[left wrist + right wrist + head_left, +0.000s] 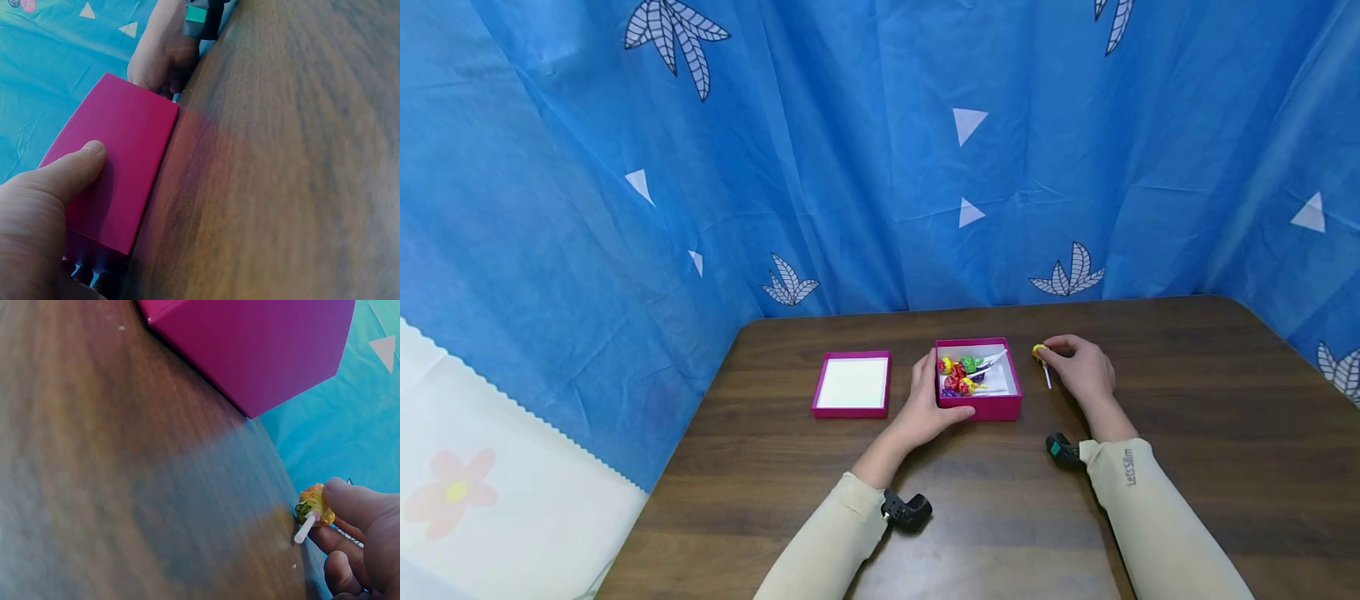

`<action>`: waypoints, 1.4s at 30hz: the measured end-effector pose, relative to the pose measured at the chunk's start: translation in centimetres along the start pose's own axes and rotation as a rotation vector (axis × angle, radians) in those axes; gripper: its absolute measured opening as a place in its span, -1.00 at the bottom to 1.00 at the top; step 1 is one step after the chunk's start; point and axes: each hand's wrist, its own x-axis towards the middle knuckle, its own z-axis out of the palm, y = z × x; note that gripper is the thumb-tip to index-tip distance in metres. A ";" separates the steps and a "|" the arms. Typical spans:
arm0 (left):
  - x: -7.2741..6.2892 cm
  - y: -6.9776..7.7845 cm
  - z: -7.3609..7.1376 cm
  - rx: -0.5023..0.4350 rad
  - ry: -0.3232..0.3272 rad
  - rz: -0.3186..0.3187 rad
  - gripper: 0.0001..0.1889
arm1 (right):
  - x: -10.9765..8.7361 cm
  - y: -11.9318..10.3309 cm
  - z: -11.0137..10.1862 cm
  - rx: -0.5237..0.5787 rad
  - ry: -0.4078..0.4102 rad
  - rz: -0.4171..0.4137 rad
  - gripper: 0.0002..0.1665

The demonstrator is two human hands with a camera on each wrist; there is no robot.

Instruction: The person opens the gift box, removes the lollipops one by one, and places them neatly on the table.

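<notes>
A pink box [992,407] stands on the table, with several wrapped lollipops [961,375] inside, their white sticks pointing mostly right. My left hand [922,414] grips the box at its front left corner; in the left wrist view its thumb [81,169] lies along the front wall. To the right of the box, my right hand [1084,371] pinches a yellow-wrapped lollipop [1040,352] by its head, between thumb and fingers. Its white stick [305,529] points down, toward the table. Whether the lollipop touches the tabletop, I cannot tell.
The pink lid [852,412], its white inside facing up, lies left of the box. Behind the wooden table [1000,492] hangs a blue curtain [865,167]. A white cloth with a flower print [456,492] is at the far left.
</notes>
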 end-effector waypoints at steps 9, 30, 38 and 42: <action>-0.1 -0.4 0.2 0.001 0.001 0.000 0.17 | -0.1 0.3 0.2 -0.008 0.010 -0.025 -0.45; -0.1 -0.3 0.5 -0.005 -0.001 -0.012 0.17 | 0.5 0.4 0.5 -0.077 -0.013 -0.052 -0.50; -0.1 0.0 0.4 0.006 0.005 -0.008 0.17 | 0.7 0.0 0.3 -0.093 -0.019 -0.050 -0.53; -0.1 -0.1 0.4 0.009 0.009 -0.003 0.17 | 0.6 0.0 0.3 -0.101 -0.026 -0.053 -0.53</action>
